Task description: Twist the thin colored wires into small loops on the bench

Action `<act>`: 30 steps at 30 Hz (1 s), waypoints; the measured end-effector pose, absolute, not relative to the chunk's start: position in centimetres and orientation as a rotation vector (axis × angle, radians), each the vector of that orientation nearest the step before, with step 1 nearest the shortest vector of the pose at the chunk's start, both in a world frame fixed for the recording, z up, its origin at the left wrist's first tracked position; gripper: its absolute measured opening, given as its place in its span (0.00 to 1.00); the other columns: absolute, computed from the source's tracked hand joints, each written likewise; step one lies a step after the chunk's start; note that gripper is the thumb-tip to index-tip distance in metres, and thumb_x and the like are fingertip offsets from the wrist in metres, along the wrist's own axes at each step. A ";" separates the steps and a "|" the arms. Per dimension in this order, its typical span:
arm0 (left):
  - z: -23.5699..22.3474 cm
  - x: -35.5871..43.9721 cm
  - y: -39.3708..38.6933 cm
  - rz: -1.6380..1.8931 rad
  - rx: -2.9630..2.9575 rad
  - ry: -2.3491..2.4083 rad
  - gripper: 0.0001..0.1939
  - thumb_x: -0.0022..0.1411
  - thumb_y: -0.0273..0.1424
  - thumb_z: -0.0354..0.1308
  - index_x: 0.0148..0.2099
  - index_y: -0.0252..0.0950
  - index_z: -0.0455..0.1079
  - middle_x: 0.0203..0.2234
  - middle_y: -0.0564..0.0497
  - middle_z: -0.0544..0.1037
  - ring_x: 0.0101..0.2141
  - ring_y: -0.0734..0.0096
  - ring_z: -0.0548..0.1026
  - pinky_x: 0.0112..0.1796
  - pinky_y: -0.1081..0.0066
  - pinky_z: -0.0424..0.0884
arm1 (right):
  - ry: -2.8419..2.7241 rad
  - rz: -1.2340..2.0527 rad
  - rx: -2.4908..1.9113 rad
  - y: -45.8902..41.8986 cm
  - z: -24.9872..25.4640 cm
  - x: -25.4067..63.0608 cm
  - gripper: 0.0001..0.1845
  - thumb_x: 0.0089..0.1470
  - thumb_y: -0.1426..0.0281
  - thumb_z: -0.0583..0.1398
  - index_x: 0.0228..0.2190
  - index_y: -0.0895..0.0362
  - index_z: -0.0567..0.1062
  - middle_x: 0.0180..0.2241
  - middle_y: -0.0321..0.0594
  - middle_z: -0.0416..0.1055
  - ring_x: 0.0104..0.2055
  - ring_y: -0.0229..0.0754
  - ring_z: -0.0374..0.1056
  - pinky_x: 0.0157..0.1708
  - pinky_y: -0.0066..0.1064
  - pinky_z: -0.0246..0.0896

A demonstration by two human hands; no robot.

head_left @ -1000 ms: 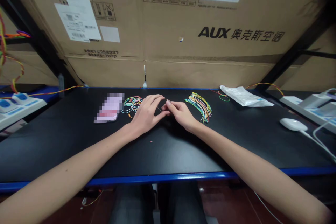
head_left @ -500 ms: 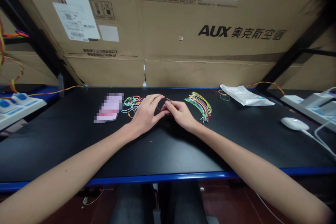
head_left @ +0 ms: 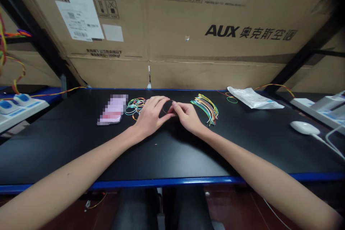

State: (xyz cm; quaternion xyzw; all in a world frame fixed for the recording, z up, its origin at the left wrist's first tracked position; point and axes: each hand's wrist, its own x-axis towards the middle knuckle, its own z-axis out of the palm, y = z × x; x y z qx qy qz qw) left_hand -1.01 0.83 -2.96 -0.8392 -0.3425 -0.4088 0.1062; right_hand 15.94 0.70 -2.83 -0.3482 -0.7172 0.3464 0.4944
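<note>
Wire loop: rounder and more open than a second ago.
Right hand: shifted slightly rightward.
Cardboard carton: sits higher in my view.

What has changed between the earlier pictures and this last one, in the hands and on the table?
Very little. The thin wire loop stays held between the left hand and right hand; neither let go, and it looks slightly rounder. The view shifted slightly. The coloured wire loops, wire bundle and white plastic bag stayed in place.
</note>
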 end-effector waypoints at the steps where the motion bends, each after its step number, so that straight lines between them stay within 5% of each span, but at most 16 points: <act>1: -3.0 -1.0 0.8 -1.209 -2.453 -1.021 0.21 0.60 0.38 0.58 0.53 0.35 0.64 0.46 0.42 0.72 0.47 0.58 0.70 0.48 0.58 0.67 | -1.733 0.846 -0.851 0.8 -2.9 16.0 0.27 0.58 0.51 0.51 0.24 0.59 0.76 0.23 0.38 0.72 0.27 0.38 0.65 0.30 0.29 0.58; 13: -2.8 -1.1 0.7 -1.193 -2.436 -1.056 0.21 0.60 0.38 0.58 0.53 0.34 0.65 0.46 0.42 0.72 0.47 0.58 0.69 0.48 0.58 0.67 | -1.636 0.915 -0.855 1.4 -3.0 16.2 0.23 0.56 0.53 0.55 0.26 0.59 0.77 0.24 0.38 0.71 0.27 0.38 0.64 0.31 0.30 0.58; 22: -3.2 -1.2 1.2 -1.085 -2.605 -0.988 0.27 0.62 0.38 0.57 0.61 0.37 0.57 0.51 0.41 0.68 0.52 0.57 0.66 0.50 0.54 0.66 | -1.427 1.310 -0.833 1.9 -2.9 16.4 0.20 0.49 0.54 0.60 0.23 0.58 0.76 0.28 0.41 0.73 0.34 0.41 0.67 0.33 0.32 0.60; 30: -3.0 -0.9 1.0 -1.228 -2.624 -1.051 0.20 0.61 0.39 0.57 0.52 0.34 0.65 0.44 0.43 0.73 0.47 0.60 0.69 0.47 0.58 0.67 | -1.379 1.502 -0.723 2.0 -3.0 16.8 0.18 0.49 0.57 0.62 0.20 0.59 0.74 0.32 0.41 0.72 0.36 0.39 0.65 0.38 0.32 0.60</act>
